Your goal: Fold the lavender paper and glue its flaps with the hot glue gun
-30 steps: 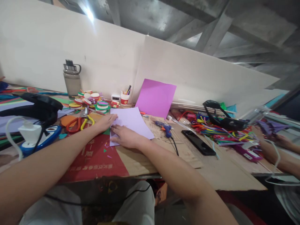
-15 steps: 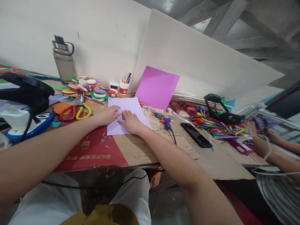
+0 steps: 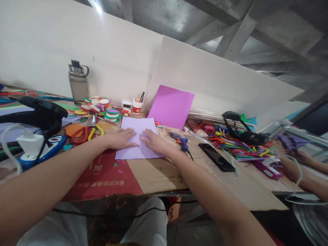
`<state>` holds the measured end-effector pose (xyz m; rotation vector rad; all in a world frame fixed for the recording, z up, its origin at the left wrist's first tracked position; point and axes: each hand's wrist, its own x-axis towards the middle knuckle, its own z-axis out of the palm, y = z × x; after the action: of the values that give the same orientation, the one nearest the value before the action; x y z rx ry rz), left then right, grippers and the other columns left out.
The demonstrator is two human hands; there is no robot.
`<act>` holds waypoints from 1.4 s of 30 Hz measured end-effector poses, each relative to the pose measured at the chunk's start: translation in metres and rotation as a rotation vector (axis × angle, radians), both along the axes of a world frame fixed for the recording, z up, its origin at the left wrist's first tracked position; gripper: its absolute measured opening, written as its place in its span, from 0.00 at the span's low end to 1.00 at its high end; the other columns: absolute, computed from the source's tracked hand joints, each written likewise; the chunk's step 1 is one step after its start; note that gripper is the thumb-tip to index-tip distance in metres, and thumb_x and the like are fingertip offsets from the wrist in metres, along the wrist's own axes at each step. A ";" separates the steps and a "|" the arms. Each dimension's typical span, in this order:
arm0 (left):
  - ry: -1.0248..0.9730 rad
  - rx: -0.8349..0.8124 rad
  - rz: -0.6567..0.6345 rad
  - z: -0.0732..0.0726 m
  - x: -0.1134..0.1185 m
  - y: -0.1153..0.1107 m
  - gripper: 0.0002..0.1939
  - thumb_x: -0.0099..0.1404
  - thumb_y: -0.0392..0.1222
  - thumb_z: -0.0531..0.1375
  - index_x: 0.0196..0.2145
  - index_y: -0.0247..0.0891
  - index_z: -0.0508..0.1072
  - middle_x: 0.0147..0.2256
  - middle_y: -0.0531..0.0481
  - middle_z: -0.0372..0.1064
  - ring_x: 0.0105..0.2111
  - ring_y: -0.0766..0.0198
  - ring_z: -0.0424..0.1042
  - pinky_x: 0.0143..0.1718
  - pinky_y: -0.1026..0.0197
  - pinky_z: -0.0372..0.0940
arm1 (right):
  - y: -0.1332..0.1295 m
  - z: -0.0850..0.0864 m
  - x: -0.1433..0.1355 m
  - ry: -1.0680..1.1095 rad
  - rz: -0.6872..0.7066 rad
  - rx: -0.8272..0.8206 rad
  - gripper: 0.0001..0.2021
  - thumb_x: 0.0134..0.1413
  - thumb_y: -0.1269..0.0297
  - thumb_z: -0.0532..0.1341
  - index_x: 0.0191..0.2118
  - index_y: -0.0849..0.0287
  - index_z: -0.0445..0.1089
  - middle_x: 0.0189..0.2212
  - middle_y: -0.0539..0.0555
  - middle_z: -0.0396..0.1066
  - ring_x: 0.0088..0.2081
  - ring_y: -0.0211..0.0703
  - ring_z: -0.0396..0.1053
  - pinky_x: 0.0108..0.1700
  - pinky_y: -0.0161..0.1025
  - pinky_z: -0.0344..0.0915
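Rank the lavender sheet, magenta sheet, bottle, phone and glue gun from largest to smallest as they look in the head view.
1. Lavender sheet and magenta sheet, too alike to rank
2. Bottle
3. Phone
4. Glue gun

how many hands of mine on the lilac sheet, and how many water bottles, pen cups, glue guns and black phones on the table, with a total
Hands on the lilac sheet (left hand, right hand): 2
Water bottle: 1
Pen cup: 1
Glue gun: 1
Black phone: 1
Total: 6
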<state>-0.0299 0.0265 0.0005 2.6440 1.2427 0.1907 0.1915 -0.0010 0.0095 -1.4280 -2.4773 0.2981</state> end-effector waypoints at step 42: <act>-0.116 -0.070 -0.343 0.040 0.026 -0.031 0.19 0.60 0.55 0.58 0.38 0.37 0.74 0.37 0.49 0.71 0.37 0.64 0.67 0.39 0.66 0.58 | -0.044 0.024 0.017 -0.066 0.194 0.262 0.11 0.61 0.64 0.54 0.37 0.62 0.72 0.37 0.57 0.72 0.37 0.40 0.67 0.41 0.36 0.59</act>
<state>-0.0043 -0.0047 0.0407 2.6896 0.7316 0.2340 0.2082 -0.0446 0.0333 -1.1133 -2.5972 -0.0377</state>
